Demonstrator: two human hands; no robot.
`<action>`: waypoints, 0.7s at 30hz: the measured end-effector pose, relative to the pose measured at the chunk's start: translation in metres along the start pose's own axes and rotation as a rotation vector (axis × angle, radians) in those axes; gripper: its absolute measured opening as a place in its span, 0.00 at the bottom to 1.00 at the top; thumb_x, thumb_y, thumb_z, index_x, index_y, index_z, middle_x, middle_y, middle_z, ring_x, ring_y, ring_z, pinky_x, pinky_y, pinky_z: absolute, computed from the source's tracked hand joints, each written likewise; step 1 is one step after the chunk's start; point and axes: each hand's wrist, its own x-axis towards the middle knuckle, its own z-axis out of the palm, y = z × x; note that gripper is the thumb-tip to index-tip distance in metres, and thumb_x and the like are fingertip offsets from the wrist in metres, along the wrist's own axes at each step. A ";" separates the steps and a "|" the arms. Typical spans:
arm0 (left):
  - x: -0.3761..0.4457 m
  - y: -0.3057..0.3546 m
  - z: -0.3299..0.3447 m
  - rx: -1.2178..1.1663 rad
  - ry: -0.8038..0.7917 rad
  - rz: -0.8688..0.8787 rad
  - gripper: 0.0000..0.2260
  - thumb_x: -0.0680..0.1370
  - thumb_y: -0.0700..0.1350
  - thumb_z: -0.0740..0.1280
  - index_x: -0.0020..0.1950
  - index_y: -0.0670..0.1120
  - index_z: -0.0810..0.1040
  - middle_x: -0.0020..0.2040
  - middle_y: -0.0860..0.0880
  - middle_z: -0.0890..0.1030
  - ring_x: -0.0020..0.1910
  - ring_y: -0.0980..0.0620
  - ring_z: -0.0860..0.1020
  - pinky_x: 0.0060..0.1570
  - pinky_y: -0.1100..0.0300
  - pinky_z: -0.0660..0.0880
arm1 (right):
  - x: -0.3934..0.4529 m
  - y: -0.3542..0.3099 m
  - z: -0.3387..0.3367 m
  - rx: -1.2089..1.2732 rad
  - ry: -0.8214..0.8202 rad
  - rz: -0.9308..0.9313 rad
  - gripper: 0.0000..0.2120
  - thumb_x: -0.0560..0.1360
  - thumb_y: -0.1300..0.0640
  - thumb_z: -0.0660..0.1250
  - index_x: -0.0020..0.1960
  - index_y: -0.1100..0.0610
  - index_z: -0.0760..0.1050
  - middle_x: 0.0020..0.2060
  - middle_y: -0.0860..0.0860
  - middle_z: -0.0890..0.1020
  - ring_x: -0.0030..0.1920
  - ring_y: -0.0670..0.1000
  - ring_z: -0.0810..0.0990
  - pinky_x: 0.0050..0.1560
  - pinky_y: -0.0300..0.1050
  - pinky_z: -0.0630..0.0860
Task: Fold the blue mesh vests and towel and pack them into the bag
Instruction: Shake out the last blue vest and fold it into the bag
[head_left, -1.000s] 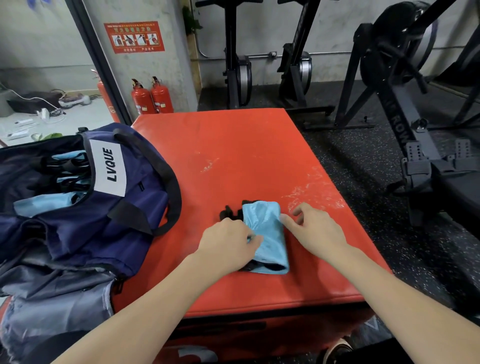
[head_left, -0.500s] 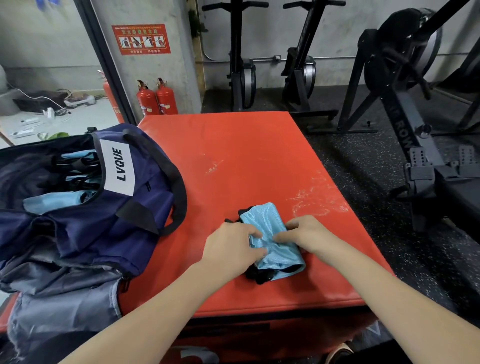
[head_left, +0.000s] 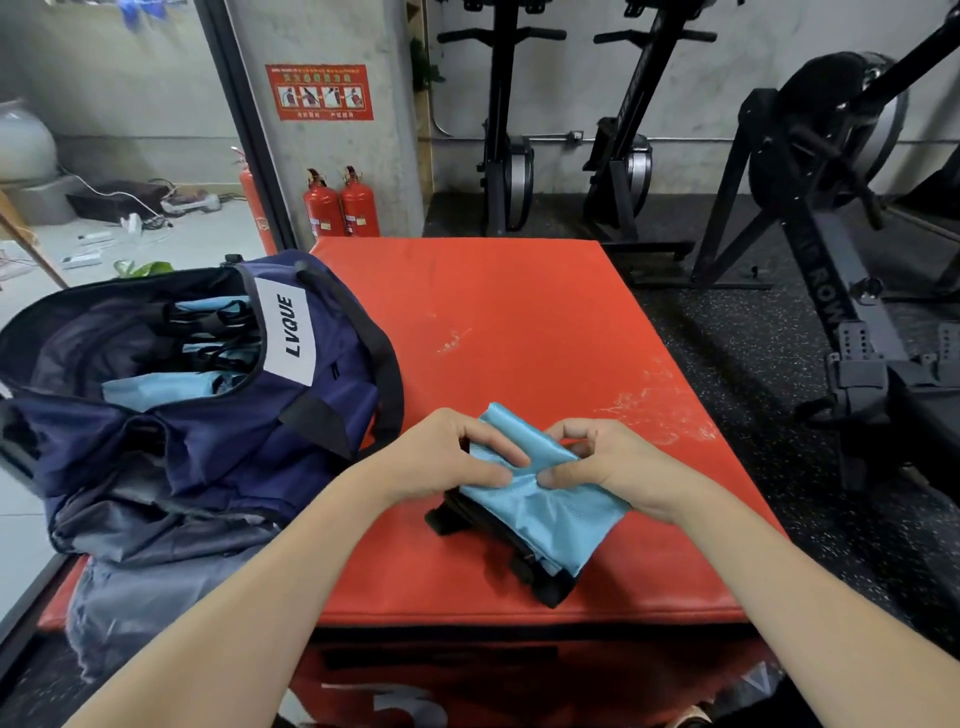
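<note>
Two bare forearms reach in from the bottom edge toward a red padded surface (head_left: 519, 322) with a scuffed top. The left hand (head_left: 447, 457) and the right hand (head_left: 608, 462) meet over a folded light blue mesh vest (head_left: 550, 499) with black trim, which sits near the front edge of the surface. Each hand pinches the blue cloth between thumb and curled fingers, the thumbs nearly touching at the middle of the bundle. Compared with a second ago, when the left hand rested on the vest and the right lay flat beside it with fingers spread, both hands have now closed on the cloth and lifted its upper fold, and the bundle sits turned at an angle, its black edge pointing toward the viewer. To the left, just beside the left forearm, a navy bag (head_left: 171, 431) with a white label lies open on the surface; more folded blue vests (head_left: 156, 387) with black straps are packed inside it, as before. Farther back, two red fire extinguishers (head_left: 340, 205) stand against a grey pillar under a red sign (head_left: 319, 92). Black exercise machines (head_left: 821, 171) stand on dark speckled flooring behind and to the right.
</note>
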 end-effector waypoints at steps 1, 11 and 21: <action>-0.003 -0.003 -0.001 0.036 0.015 0.007 0.09 0.73 0.42 0.75 0.47 0.56 0.87 0.40 0.45 0.82 0.37 0.56 0.75 0.42 0.59 0.72 | -0.001 -0.001 0.002 -0.009 -0.004 -0.001 0.11 0.69 0.62 0.79 0.49 0.54 0.82 0.45 0.61 0.84 0.42 0.56 0.81 0.45 0.49 0.76; -0.060 -0.018 -0.019 0.047 0.440 0.067 0.12 0.78 0.42 0.68 0.52 0.59 0.84 0.51 0.62 0.83 0.45 0.66 0.78 0.52 0.64 0.72 | -0.004 -0.016 0.027 0.099 0.037 0.007 0.17 0.71 0.65 0.75 0.59 0.62 0.77 0.47 0.57 0.84 0.45 0.52 0.83 0.41 0.42 0.79; -0.120 -0.023 -0.048 -0.031 0.692 0.067 0.14 0.78 0.43 0.68 0.58 0.62 0.79 0.58 0.57 0.79 0.55 0.59 0.76 0.53 0.78 0.65 | 0.010 -0.058 0.110 -0.030 0.513 -0.395 0.16 0.75 0.59 0.73 0.42 0.55 0.64 0.32 0.47 0.64 0.27 0.41 0.61 0.28 0.36 0.59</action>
